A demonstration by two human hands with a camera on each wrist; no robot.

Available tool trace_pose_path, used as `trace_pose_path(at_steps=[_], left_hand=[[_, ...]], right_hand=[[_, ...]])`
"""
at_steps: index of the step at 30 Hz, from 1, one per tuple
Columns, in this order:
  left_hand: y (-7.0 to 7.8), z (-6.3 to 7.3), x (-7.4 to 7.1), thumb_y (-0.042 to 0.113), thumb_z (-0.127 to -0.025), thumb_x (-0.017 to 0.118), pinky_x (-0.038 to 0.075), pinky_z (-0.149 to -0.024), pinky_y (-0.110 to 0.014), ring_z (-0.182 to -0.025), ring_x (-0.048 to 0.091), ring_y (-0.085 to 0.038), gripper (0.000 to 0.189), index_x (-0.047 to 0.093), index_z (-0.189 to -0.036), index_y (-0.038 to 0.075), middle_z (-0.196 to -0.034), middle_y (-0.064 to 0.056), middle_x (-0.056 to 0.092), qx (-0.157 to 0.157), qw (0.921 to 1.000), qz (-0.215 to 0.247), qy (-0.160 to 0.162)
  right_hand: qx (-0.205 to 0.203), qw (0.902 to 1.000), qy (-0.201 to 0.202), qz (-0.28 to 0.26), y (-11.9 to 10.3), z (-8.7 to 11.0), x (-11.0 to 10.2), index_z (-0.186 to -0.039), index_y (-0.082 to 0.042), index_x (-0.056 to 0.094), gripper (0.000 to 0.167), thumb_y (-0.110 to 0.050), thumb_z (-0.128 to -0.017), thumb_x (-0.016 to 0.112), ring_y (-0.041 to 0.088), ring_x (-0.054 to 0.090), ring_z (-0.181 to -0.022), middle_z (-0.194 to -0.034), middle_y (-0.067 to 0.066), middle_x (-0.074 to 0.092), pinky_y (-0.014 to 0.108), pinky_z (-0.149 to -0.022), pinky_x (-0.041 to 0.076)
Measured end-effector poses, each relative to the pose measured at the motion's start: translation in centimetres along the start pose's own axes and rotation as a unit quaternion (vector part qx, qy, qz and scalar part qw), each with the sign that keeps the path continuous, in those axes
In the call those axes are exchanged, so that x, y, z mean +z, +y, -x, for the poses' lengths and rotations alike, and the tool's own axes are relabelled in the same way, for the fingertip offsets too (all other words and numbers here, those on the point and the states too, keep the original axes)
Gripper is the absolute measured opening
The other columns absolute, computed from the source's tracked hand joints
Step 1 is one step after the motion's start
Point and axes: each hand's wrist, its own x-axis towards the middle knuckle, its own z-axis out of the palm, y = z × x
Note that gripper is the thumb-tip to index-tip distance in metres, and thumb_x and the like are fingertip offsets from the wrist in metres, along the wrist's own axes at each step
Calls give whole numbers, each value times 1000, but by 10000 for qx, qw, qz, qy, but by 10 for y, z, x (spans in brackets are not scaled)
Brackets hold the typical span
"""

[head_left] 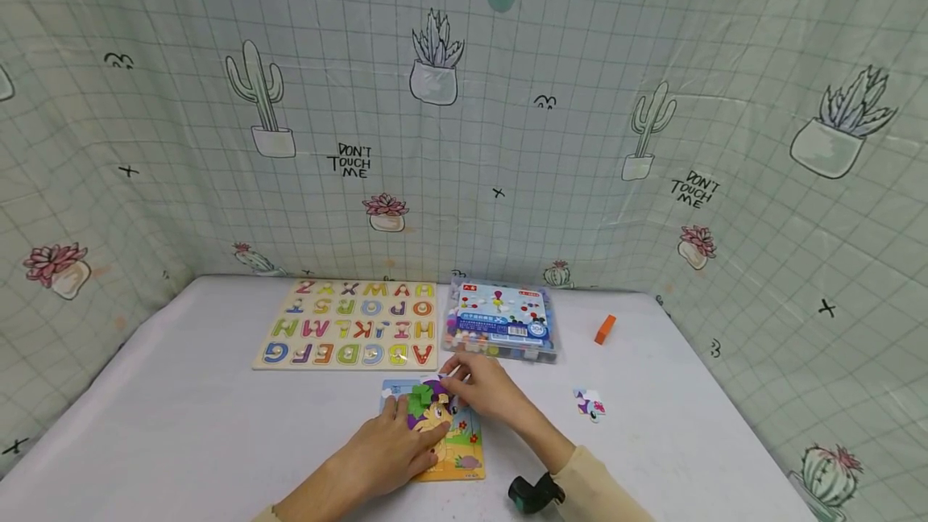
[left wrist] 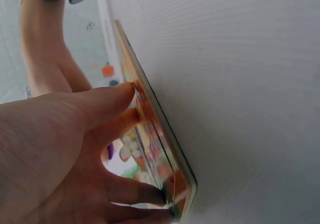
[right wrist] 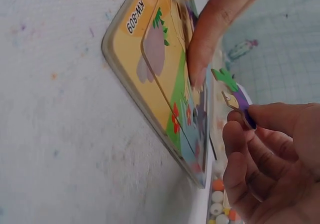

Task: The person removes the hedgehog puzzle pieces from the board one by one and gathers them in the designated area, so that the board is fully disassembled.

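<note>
A jigsaw puzzle board (head_left: 470,451) with a cartoon picture and an orange lower border lies on the table. My left hand (head_left: 384,448) rests on its left side, fingers extended over the picture; in the left wrist view the thumb touches the board's edge (left wrist: 167,134). With thumb and fingers, my right hand (head_left: 487,385) pinches a puzzle piece (right wrist: 239,98) coloured green, purple and pale yellow. That piece is tilted and raised over the upper part of the board. The fingers hide much of the picture. To the right lies a loose puzzle piece (head_left: 590,405), apart from the board.
Behind the board lie a wooden alphabet board (head_left: 345,338) and a clear plastic box (head_left: 502,321) with colourful balls and a printed sheet. An orange block (head_left: 605,329) is at the back right. Patterned cloth (head_left: 500,143) hangs around the table. A black device (head_left: 535,495) is by the right wrist.
</note>
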Motion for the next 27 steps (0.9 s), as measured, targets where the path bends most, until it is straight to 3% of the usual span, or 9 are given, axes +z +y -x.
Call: trace_pose_path(at_steps=[20,27], left_hand=[[0,5,2,49,-98,52,54,-90,-56,-128,47,-52,44,53,-140,38,-141,-32,48,117,9996,-50,256],[0,5,0,49,-98,51,53,-91,-57,-130,46,-52,44,51,-142,39,-143,-31,46,106,9998,-39,167]], right_hand=[[135,9991,330,221,38,35,-43,-101,-8,69,12,-17,-93,66,14,59,-60,-78,1,68,21,-52,47],[184,9979,487,380,53,46,-56,-99,-8,70,12,-17,-93,66,10,57,-57,-75,0,67,21,-51,45]])
